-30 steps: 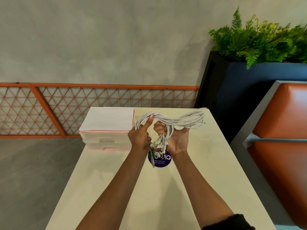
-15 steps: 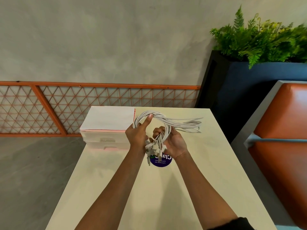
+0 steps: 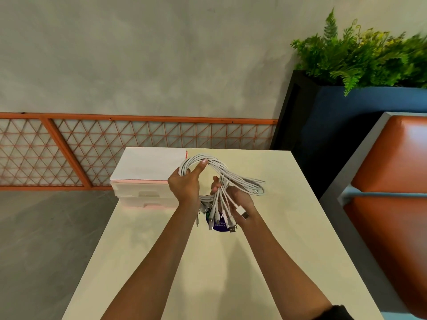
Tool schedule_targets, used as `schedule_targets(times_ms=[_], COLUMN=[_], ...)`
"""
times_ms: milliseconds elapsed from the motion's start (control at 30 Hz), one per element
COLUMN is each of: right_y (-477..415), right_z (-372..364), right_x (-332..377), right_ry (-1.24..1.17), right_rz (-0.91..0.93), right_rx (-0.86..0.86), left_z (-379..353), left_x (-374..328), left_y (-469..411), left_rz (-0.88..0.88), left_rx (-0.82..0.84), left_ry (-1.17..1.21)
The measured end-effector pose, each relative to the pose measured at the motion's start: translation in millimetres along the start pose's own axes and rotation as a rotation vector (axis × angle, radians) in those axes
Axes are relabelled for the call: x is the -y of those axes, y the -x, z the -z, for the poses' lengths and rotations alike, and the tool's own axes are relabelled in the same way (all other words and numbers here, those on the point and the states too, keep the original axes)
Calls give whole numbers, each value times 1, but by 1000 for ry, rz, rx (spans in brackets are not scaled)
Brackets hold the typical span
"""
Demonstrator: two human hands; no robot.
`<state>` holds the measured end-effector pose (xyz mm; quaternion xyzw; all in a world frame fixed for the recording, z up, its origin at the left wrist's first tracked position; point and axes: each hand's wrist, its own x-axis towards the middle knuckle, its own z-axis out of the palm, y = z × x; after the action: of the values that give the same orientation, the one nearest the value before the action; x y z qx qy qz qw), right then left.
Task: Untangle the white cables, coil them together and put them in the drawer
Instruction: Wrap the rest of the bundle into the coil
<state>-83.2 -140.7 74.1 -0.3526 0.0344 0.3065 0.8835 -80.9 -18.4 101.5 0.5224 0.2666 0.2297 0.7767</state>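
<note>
Now the bundle of white cables [image 3: 242,181] sits more tightly between my two hands than it did a second ago. Back then the long loops reached out level to the right. They have since sagged and drawn in, and they lie across the back of my right hand [image 3: 240,199]. That hand has turned a little, and its fingers are curled round the strands just above the USB plugs [image 3: 241,213], which fan out loose over my wrist. My left hand [image 3: 184,185] keeps its grip on the top bend of the bundle, with the thumb pressed over it. The cables are all held up in the air above the cream table [image 3: 288,227], over a purple sticker [image 3: 219,226], and none of them rests on the surface.

To my mind the untangling is done and the coiling is well under way, since the strands run together as one hank. The small plastic drawer unit [image 3: 143,195] stands just left of my left hand with its drawers closed. One hand will have to let go and open a drawer.
</note>
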Motion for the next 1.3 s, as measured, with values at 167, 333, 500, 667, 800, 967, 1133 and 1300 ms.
schedule_targets(times_ms=[167, 333, 500, 667, 800, 967, 1133, 1300], right_y=[-7, 4, -9, -3, -3, -10, -11, -17], right_z=[15, 15, 12, 8, 2, -6, -16, -25], right_x=[-10, -6, -9, -2, 6, 1, -6, -12], right_ry=[88, -13, 187, 303, 509, 578, 429, 749], right_rz=[57, 40, 18, -6, -125, -296, -344, -269], right_rx=[-38, 96, 223, 151, 123, 38, 38, -96], left_z=[5, 7, 4, 5, 8, 12, 15, 15], left_x=[-1, 0, 2, -1, -3, 5, 9, 9], left_y=[-5, -7, -10, -12, -17, -21, -23, -27], left_rz=[-33, -66, -92, -152, -183, -225, -265, -268], left_rx=[-16, -19, -1, 3, -47, -72, -66, -77], left_ry=[-11, -43, -59, -74, -81, -127, -163, -190])
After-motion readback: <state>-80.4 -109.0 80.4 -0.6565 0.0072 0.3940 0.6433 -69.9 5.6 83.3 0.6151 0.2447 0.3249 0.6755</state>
